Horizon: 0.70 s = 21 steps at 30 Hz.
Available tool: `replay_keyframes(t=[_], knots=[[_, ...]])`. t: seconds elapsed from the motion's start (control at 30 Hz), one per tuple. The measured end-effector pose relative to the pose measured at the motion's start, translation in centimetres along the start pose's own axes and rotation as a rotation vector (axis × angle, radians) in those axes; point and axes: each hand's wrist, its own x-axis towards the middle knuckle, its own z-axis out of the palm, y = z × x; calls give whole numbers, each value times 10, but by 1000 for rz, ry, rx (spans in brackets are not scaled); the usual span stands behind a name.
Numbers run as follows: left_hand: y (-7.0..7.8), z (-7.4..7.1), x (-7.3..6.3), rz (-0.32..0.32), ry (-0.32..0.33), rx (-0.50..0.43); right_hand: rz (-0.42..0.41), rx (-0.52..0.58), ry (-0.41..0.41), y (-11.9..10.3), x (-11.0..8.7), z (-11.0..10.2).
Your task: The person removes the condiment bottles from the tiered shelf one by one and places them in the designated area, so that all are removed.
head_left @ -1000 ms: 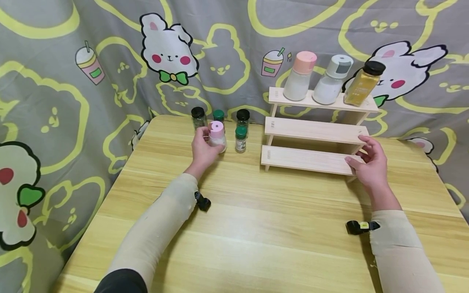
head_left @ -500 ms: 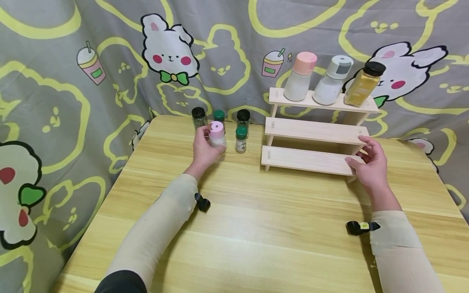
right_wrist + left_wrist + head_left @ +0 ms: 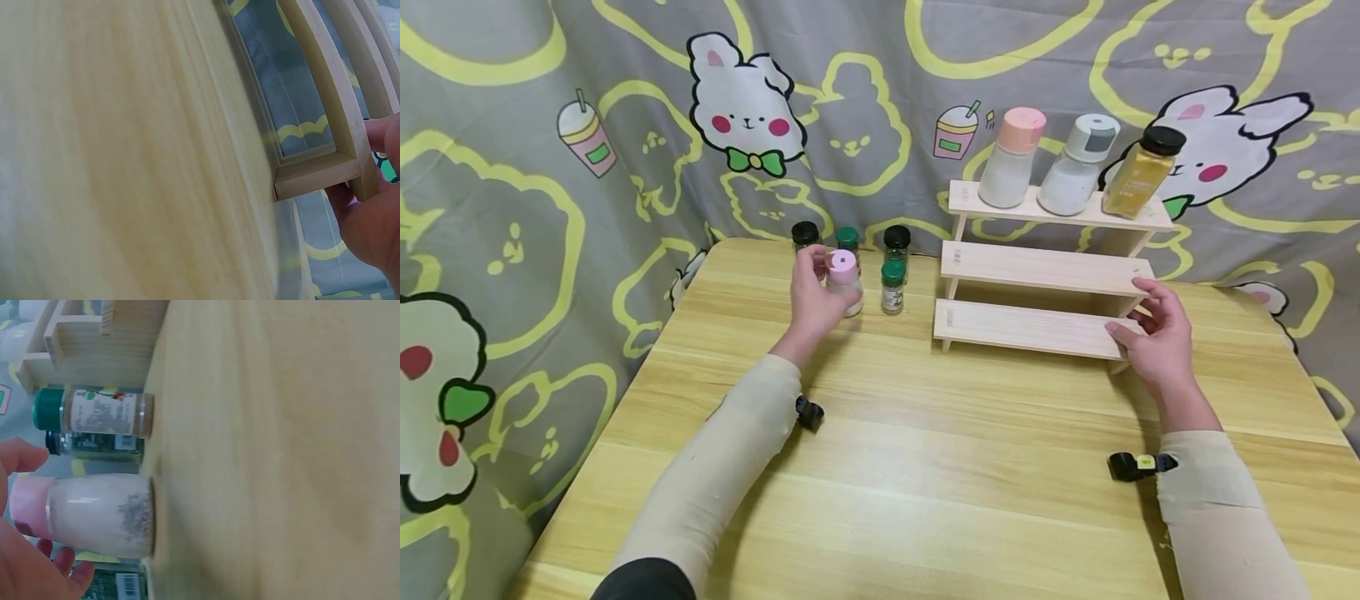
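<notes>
A shaker jar with a pink cap point(image 3: 843, 268) stands on the table among the small jars. My left hand point(image 3: 817, 300) is around it from the left, thumb on the near side and fingers behind. In the left wrist view, a gap shows between the thumb point(image 3: 24, 456) and the pink cap, and the fingertips point(image 3: 81, 575) are spread beyond the jar's white body point(image 3: 103, 515). At the right end of a three-step wooden rack point(image 3: 1030, 329), my right hand point(image 3: 1161, 333) grips the lowest shelf, its upper fingers reaching the middle shelf's end.
Two green-capped spice jars point(image 3: 892, 287) and two black-capped jars point(image 3: 805, 237) stand close around the pink-capped one. On the rack's top shelf are a salmon-capped shaker point(image 3: 1006, 179), a grey-and-white-capped shaker point(image 3: 1070, 185) and a yellow spice bottle point(image 3: 1135, 183). A patterned curtain point(image 3: 850, 192) hangs behind.
My left hand has drawn back slightly to the left and its fingers have loosened and lifted from around the pink-capped jar. The right hand and the rack have stayed put.
</notes>
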Motion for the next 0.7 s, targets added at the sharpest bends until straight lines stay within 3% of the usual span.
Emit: replay_keyframes(t=[0.4,0.7], knots=[[32,-3,12,99,-6,8,-3,54,-10,1,0,-1],[64,6,23,179,-44,57,9,-9,4,0,1,-1]])
